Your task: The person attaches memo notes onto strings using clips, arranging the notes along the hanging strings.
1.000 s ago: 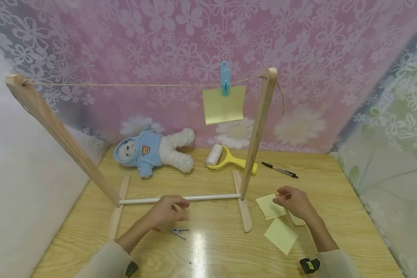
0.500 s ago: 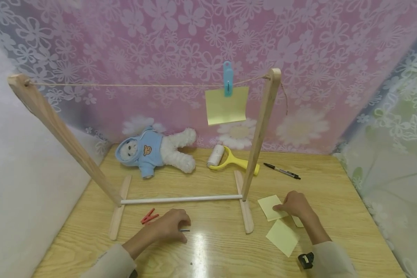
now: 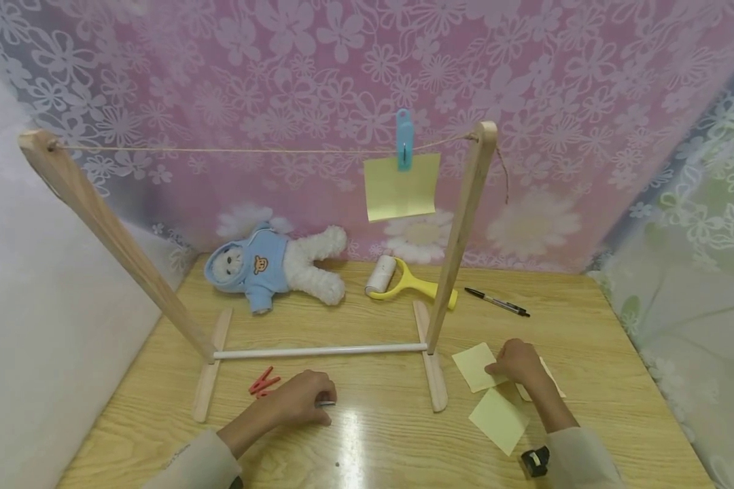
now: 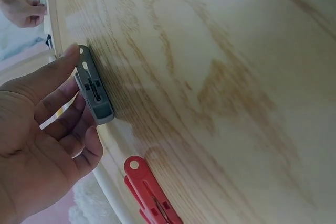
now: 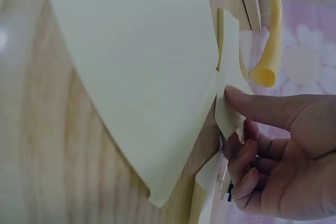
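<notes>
My left hand (image 3: 302,397) is low over the table, left of centre. Its thumb and fingers pinch a grey clothespin (image 4: 94,85), mostly hidden by the hand in the head view. A red clothespin (image 3: 261,382) lies beside that hand, and part of another red piece shows just below it. On the right, my right hand (image 3: 520,361) pinches the edge of a yellow sticky note (image 5: 229,98) between thumb and fingers. A second sticky note (image 3: 499,421) lies nearer the front, and another piece of paper (image 3: 552,377) sticks out from behind the right wrist.
A wooden frame (image 3: 465,224) with a white crossbar (image 3: 318,351) carries a string (image 3: 220,149). A blue clothespin (image 3: 404,139) holds a sticky note (image 3: 402,190) on it. Behind lie a plush bear (image 3: 275,261), a lint roller (image 3: 410,282) and a pen (image 3: 497,301).
The left hand has come down onto the grey clothespin and taken it between its fingers, uncovering the red one. The right hand has lowered onto the sticky note; paper behind its wrist shows more.
</notes>
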Demonstrator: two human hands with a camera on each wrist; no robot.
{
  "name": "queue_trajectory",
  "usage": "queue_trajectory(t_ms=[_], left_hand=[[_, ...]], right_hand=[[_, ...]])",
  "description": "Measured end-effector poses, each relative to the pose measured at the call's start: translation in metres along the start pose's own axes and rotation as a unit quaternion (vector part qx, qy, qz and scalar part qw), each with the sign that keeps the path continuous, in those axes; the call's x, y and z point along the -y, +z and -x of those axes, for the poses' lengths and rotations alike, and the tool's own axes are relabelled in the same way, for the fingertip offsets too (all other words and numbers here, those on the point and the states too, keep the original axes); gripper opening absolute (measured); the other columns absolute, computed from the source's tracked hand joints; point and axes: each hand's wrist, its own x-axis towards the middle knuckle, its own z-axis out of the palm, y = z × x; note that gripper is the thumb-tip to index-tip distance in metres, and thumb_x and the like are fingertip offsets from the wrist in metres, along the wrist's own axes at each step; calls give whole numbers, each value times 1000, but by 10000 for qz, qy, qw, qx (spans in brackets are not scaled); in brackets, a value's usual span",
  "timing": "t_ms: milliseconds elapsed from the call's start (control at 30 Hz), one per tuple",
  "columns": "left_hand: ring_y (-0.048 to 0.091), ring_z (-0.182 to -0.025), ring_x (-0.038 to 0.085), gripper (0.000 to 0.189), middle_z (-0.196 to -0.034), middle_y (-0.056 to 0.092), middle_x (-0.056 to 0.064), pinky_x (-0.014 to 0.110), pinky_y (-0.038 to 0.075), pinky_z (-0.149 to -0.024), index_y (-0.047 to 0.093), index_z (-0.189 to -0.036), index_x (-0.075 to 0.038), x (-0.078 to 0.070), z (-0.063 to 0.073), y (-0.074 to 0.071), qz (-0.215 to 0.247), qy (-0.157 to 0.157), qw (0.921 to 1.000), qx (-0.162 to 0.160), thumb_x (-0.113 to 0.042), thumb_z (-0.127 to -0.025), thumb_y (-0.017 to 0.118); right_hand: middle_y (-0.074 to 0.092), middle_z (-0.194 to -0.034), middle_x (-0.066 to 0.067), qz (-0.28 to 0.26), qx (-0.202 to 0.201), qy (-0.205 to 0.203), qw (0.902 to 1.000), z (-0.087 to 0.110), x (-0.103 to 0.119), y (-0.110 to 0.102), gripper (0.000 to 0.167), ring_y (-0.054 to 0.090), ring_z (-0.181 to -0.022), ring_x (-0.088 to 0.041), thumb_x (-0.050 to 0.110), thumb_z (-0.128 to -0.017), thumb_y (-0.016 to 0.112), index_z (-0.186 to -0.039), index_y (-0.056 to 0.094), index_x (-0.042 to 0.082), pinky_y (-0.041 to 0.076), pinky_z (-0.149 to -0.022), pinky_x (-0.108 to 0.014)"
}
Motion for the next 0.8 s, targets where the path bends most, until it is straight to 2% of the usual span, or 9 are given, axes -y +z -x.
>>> queue_trajectory(t_ms=[67, 167, 333, 467, 567, 633, 733, 800], left_hand=[[50, -75, 4, 23, -86, 60, -8, 18, 44, -67, 68, -91, -14, -1, 1, 0, -113, 18, 9999, 10, -25, -74, 80], [51, -78, 2, 26, -88, 60, -9, 20, 46, -70, 68, -93, -15, -4, 1, 1, -426, 66, 9990, 75, -28, -74, 80], [43, -74, 0, 30, -85, 54, -11, 19, 42, -67, 65, -94, -17, -8, 1, 3, -888, 176, 9958, 145, -31, -73, 81], [39, -70, 1, 27, -81, 51, -10, 17, 38, -63, 64, -91, -17, -9, 0, 4, -1004, 262, 9946, 85, -31, -74, 80], [44, -72, 0, 27, -82, 55, -10, 17, 41, -65, 66, -91, -16, -8, 0, 2, -902, 251, 9956, -51, -32, -74, 79], [48, -74, 0, 26, -84, 59, -9, 18, 43, -66, 66, -91, -15, -8, 1, -1, -723, 196, 9971, -135, -32, -75, 79], [53, -75, 3, 26, -86, 62, -6, 18, 45, -65, 66, -93, -14, -9, 2, -8, -383, 179, 9989, -218, -31, -77, 78], [53, -74, 4, 26, -86, 62, -6, 18, 45, -64, 66, -95, -13, -12, 3, -13, -165, 153, 9995, -229, -30, -79, 76]], right_hand=[[57, -71, -10, -228, -54, -75, 9997, 1, -2, 1, 22, 51, -60, -18, 11, -75, 74, -70, 57, -1, 44, -52, -28], [58, -75, -12, -538, -112, -140, 9984, 3, -4, 0, 18, 53, -63, -18, 7, -78, 72, -78, 57, -3, 47, -53, -28], [64, -78, -12, -859, -221, -254, 9957, 6, -2, -6, 24, 55, -67, -17, 12, -83, 69, -93, 61, -8, 47, -57, -28], [60, -71, -7, -881, -288, -480, 9945, 11, 2, -13, 21, 45, -59, -12, 17, -88, 65, -90, 62, -3, 39, -52, -24], [51, -66, -3, -822, -381, -595, 9941, 17, 4, -19, 21, 37, -55, -10, 22, -93, 60, -85, 59, 2, 32, -49, -23], [52, -67, -2, -807, -544, -661, 9931, 22, 5, -23, 25, 35, -54, -9, 26, -95, 57, -83, 56, 4, 32, -48, -23], [58, -70, -6, -989, -926, -735, 9880, 30, 5, -28, 31, 43, -55, -7, 30, -98, 51, -83, 54, 4, 38, -49, -24], [64, -77, -11, -1220, -1167, -874, 9818, 35, 6, -30, 31, 51, -58, -5, 30, -100, 48, -90, 55, 1, 45, -52, -23]])
